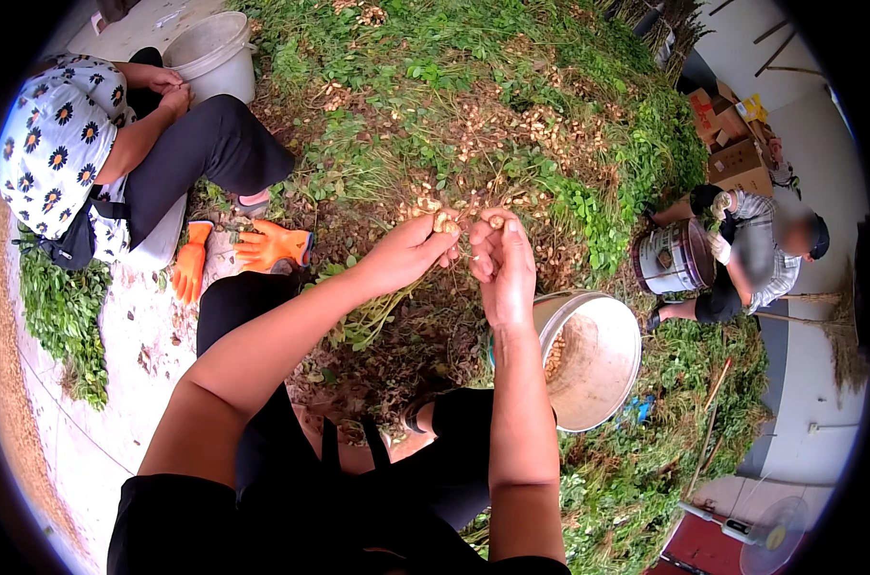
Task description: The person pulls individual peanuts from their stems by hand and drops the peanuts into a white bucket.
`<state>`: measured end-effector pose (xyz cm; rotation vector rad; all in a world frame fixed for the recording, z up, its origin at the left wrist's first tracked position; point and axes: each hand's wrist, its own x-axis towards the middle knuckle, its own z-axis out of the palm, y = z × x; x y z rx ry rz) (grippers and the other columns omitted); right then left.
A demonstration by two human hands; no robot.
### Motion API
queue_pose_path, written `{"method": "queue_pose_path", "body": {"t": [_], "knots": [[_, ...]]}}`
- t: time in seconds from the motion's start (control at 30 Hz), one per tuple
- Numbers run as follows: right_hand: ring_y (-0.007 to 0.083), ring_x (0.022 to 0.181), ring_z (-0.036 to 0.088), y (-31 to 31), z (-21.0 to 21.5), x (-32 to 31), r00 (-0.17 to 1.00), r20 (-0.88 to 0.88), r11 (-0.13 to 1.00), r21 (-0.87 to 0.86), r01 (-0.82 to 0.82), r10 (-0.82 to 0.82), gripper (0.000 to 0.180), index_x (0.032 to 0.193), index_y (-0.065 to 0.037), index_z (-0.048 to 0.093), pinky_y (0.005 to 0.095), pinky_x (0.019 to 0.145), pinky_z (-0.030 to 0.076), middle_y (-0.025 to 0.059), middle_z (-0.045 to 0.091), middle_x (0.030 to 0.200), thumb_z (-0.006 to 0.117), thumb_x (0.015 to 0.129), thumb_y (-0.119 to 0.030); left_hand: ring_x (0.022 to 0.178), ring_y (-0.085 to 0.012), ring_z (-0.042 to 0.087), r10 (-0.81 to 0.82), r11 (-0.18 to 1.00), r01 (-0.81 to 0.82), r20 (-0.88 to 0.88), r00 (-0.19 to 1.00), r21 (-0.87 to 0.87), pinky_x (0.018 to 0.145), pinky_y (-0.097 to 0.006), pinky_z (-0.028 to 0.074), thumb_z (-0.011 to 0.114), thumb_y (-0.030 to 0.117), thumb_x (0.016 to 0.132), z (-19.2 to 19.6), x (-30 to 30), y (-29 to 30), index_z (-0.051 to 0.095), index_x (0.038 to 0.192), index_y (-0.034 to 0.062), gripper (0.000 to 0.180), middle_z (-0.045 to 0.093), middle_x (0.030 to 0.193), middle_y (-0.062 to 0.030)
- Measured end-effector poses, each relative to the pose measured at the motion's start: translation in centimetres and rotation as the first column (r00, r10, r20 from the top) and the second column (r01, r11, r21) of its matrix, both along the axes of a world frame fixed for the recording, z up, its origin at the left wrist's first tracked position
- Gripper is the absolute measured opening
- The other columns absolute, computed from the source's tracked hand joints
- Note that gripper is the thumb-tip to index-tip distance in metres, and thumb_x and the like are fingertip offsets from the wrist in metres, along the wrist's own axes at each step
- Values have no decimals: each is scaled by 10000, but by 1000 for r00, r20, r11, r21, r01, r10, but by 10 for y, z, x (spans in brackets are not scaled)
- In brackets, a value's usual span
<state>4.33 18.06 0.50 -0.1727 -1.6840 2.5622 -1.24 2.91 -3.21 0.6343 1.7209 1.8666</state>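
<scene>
The left hand [411,251] pinches a pale peanut pod [444,222] between thumb and fingertips, its grip pressed together on the pod. Just beside it, the right hand [502,259] holds a second pod [496,220] at its fingertips, the fingers curled close around it. The two hands almost touch, raised over the near edge of a large heap of peanut plants [511,125], green leaves tangled with roots and clusters of pods. A thin stem [382,311] trails down from the left hand toward the ground.

Below the right wrist stands a metal bucket [598,359], tilted toward the person, with a few pods lying inside against its wall. The right forearm crosses in front of the bucket's left rim and hides part of it.

To the left, a pair of orange gloves [253,247] lies on the concrete floor [118,364], near the knee of a seated person in a flowered top [56,144], whose hands reach a white bucket [214,53]. Across the heap on the right, another person in a checked shirt [765,254] sits by a dark drum [674,257]. Cardboard boxes [737,153] stand behind.
</scene>
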Motion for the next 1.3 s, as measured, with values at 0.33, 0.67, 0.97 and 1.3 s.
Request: {"method": "queue_pose_path", "body": {"t": [0.33, 0.67, 0.97, 1.3], "knots": [[5, 618, 366, -17, -11, -1, 991, -132, 766, 639, 71, 19, 223, 1014, -85, 541, 172, 530, 289, -61, 461, 753, 532, 993, -307, 751, -155, 589, 58, 926, -180, -346, 937, -333, 701, -321, 481, 427, 259, 1027, -18, 1, -5, 540, 995, -3, 287, 602, 826, -76], [54, 505, 294, 4, -8, -3, 985, -47, 878, -447, -171, 167, 259, 897, -94, 472, 195, 434, 242, -1, 458, 747, 450, 1000, -330, 685, -187, 595, 119, 973, -151, -178, 977, -174, 654, -343, 492, 399, 337, 1026, -4, -9, -4, 520, 930, 3, 368, 593, 743, -74], [63, 756, 449, -19, -11, 0, 986, -169, 850, 518, 92, -4, 190, 1067, -62, 536, 203, 666, 380, -30, 523, 877, 615, 939, -178, 783, -388, 598, -14, 890, -170, -397, 918, -424, 728, -484, 476, 427, 199, 974, 4, 6, 1, 520, 994, -28, 246, 604, 836, -212], [113, 618, 390, -17, -18, 2, 973, -213, 651, 727, 219, -90, 191, 949, -18, 444, 275, 544, 354, 25, 447, 694, 547, 979, -176, 864, -377, 590, 58, 916, -212, -413, 909, -339, 755, -480, 450, 471, 318, 976, -17, 7, -7, 496, 1008, -53, 374, 586, 899, -229]]}}
